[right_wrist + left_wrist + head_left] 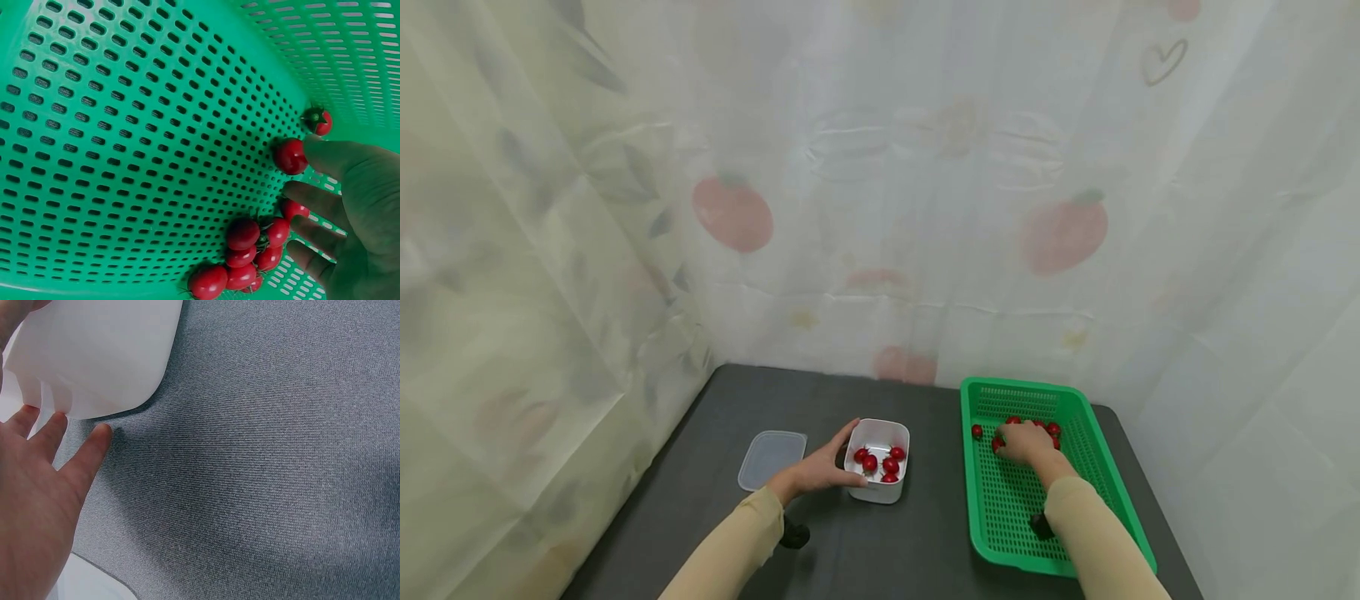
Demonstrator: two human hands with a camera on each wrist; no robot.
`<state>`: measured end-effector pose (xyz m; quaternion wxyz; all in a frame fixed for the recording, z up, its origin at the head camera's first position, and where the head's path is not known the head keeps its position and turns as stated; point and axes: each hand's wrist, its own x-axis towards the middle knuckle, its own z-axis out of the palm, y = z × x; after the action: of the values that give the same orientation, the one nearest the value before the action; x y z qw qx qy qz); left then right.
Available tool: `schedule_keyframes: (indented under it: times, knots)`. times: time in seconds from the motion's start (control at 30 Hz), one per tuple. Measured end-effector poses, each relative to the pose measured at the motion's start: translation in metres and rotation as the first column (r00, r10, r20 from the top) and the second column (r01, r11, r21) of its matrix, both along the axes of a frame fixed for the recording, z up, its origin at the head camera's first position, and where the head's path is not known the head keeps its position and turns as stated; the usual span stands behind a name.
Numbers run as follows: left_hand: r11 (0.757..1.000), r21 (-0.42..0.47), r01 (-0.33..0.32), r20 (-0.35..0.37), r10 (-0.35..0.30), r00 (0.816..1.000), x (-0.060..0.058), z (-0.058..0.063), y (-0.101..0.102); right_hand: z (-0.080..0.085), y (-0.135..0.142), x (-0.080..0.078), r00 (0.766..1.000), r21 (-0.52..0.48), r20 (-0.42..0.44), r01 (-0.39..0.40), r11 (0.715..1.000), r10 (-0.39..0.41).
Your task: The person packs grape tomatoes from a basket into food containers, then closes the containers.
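Note:
My left hand [820, 468] holds a small white square container [877, 492], thumb along its near side and fingers by its left wall. Several red cherry tomatoes [891, 465] lie inside it. In the left wrist view, fingertips [57, 419] touch the container's translucent wall. My right hand [1026, 442] reaches into a green perforated basket [1000, 517]. The right wrist view shows its thumb at the edge of one cherry tomato [290, 156], the index fingertip just below it and the fingers loosely bent. More tomatoes [240, 256] cluster beside the fingers.
A translucent lid [771, 460] lies flat on the dark grey table [850, 558], left of the container. A lone tomato [317, 120] sits close to the basket wall. Printed curtains [880, 208] hang behind the table and along both sides.

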<state>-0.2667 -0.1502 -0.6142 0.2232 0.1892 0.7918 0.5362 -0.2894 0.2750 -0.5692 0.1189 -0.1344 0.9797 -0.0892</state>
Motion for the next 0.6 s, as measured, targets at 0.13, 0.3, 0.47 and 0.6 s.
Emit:
schedule_keyframes:
  times: [0.13,0.3,0.47,0.6]
  knots:
    - [1.0,0.008,0.007,-0.003,-0.007,1.0,0.0002,0.0006,0.0,-0.003,-0.0009,-0.0007,1.0,-0.006,-0.005,-0.019,1.0,0.019]
    - [1.0,0.01,0.004,0.002,-0.004,1.0,0.0002,0.0005,-0.0004,-0.0037,-0.0011,-0.0015,0.999,-0.022,-0.001,-0.054,0.998,0.054]
    - [1.0,-0.006,-0.004,0.001,0.004,1.0,0.0006,0.001,-0.001,-0.0038,0.0,-0.0015,0.998,-0.052,0.011,-0.068,0.996,0.068]
    - [1.0,0.002,-0.005,0.004,0.005,1.0,0.0008,0.0016,-0.0011,-0.003,0.0014,-0.0006,0.998,-0.091,0.03,-0.058,0.994,0.061]
